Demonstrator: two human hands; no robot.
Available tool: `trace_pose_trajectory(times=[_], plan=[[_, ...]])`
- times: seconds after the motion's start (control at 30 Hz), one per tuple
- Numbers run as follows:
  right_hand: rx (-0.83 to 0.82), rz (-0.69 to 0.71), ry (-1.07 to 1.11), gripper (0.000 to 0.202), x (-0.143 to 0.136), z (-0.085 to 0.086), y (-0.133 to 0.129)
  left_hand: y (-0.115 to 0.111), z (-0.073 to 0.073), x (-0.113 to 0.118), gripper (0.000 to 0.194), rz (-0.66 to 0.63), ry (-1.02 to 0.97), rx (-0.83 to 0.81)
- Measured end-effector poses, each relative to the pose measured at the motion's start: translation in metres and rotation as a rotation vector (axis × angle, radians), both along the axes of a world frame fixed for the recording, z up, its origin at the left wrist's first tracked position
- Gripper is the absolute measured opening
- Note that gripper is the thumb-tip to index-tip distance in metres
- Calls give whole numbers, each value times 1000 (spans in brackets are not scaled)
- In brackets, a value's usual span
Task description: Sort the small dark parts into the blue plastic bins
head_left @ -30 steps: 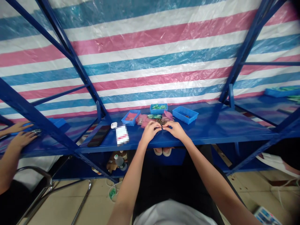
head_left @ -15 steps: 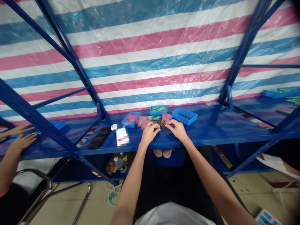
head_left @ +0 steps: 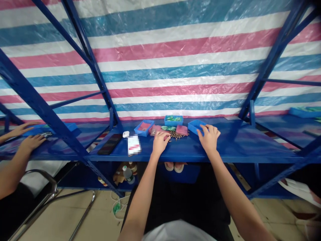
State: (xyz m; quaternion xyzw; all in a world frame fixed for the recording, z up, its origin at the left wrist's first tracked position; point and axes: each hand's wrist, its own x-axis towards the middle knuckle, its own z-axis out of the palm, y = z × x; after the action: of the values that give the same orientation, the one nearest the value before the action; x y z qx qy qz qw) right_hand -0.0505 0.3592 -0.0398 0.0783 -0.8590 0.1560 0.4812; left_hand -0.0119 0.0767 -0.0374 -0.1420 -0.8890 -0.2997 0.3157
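Left hand (head_left: 160, 143): at the left edge of the pile of small brownish pieces (head_left: 178, 135), palm down, fingers curled in, thumb and index close together. Piece in the pinch or not, too small to tell. Right hand (head_left: 209, 136): right of the pile, open, fingers spread and bent over the right-hand blue tray (head_left: 192, 128), covering part of it. Contact with the rim unclear.

Pile lies loose on the blue surface (head_left: 240, 144), landmark for the rest. 1 pink packet (head_left: 182, 130) sits at its back edge, partly over the pieces. More pink packets (head_left: 155, 129) just left of the pile, partly behind the left hand. Green packets (head_left: 168, 128) at its back left. Behind the pile: 1 blue tray (head_left: 174, 124) with green packets inside. Farther left of the pile: 1 blue tray (head_left: 142, 134) with pink contents, tilted in angle. Contents of the right-hand tray hidden by fingers.

Well left of the pile: white case (head_left: 125, 134), pixelated white item (head_left: 134, 145), dark phone (head_left: 109, 144) lying flat. Striped sheet (head_left: 175, 77) hangs behind the pile. Bottle (head_left: 128, 174) below and left of it, under the surface. Far left of the pile, a co-worker's 2 hands (head_left: 32, 142) at another tray (head_left: 67, 127).
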Motion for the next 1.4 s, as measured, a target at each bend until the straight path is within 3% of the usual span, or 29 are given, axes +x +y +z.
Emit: trace_pose_trajectory(times=[0.07,0.2,0.27,0.47,0.67,0.93,1.13,1.27,1.4], plan=[[80,128,-44,31,5,0,-15,-1,-1,-1,12,0,-6,-6],[312,521,-228,24,11,3,-52,0,-2,-1,12,-7,-42,9],[367,621,-284,23,12,3,-69,1,-3,-1,13,7,-74,30],[278,511,-401,16,11,0,-91,1,-2,1,12,-28,-100,82],[126,576,-505,4,10,-1,-87,1,1,2,12,-56,-91,29],[67,669,-495,1,13,-1,-82,-2,-6,-1,17,-95,-106,34],[65,730,-433,19,19,-2,-79,-1,-5,-1,25,-164,-104,76],[93,771,-406,24,22,3,-82,5,1,6,23,-233,-72,1],[144,785,-411,25,25,7,-83,9,5,14,16,-221,-66,-75]])
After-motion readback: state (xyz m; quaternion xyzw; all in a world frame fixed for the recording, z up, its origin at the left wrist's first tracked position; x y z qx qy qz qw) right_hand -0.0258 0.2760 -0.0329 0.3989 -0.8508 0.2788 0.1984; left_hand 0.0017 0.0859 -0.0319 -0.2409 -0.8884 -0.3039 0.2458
